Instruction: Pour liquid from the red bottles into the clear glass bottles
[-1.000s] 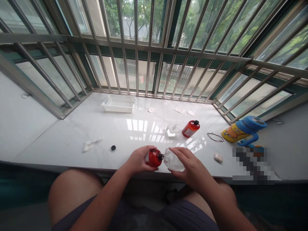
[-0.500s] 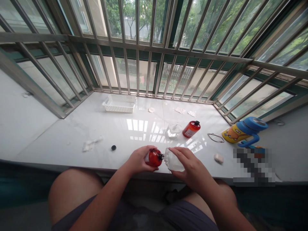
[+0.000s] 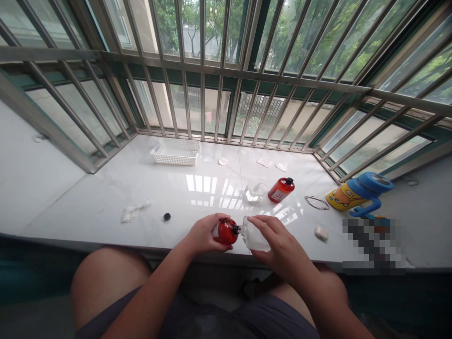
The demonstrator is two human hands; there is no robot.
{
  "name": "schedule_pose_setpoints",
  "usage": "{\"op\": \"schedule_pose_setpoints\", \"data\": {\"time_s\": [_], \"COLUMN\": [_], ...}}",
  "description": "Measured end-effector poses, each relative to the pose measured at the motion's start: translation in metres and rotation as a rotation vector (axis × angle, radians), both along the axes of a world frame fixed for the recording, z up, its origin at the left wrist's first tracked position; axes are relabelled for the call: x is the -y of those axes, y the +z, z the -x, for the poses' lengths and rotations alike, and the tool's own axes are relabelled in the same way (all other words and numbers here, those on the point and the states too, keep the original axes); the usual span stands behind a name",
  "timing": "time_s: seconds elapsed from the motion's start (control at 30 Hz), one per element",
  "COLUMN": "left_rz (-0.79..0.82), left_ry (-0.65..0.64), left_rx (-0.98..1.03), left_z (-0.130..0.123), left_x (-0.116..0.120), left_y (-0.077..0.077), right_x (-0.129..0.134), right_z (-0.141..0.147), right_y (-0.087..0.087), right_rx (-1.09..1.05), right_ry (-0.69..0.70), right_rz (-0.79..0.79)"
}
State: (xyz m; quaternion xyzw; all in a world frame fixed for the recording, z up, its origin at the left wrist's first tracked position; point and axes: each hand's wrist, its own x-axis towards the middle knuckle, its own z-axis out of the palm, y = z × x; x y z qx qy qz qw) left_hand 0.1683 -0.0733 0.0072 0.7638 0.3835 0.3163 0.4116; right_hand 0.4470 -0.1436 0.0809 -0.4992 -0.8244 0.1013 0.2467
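Near the front edge of the white sill, my left hand (image 3: 205,234) is closed around a red bottle (image 3: 227,231) with a pale label, tilted with its dark neck to the right. My right hand (image 3: 277,238) is wrapped round a clear bottle (image 3: 254,237), its narrow neck pointing left. The two necks meet mouth to mouth; whether liquid flows between them I cannot tell. To the left lies a small black cap (image 3: 167,217). Behind the hands stand a second red bottle (image 3: 281,190) with a black cap and a clear glass container (image 3: 254,192).
A white perforated basket (image 3: 175,157) sits at the back left. On the right are a blue and yellow water bottle (image 3: 356,190), a thin cord loop (image 3: 317,203) and a small beige object (image 3: 321,233). Crumpled white tissue (image 3: 135,211) lies at left. Metal bars (image 3: 219,110) close off the back.
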Motion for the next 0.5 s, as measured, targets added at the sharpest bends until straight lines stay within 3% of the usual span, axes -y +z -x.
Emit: {"op": "schedule_pose_setpoints", "data": {"time_s": [0.5], "left_rz": [0.008], "left_ry": [-0.003], "left_rx": [0.006], "left_z": [0.0008], "left_x": [0.0003], "left_y": [0.0002], "right_x": [0.0005], "right_z": [0.0018], "right_y": [0.0008], "right_rx": [0.018], "right_ry": [0.011], "right_rz": [-0.025]}}
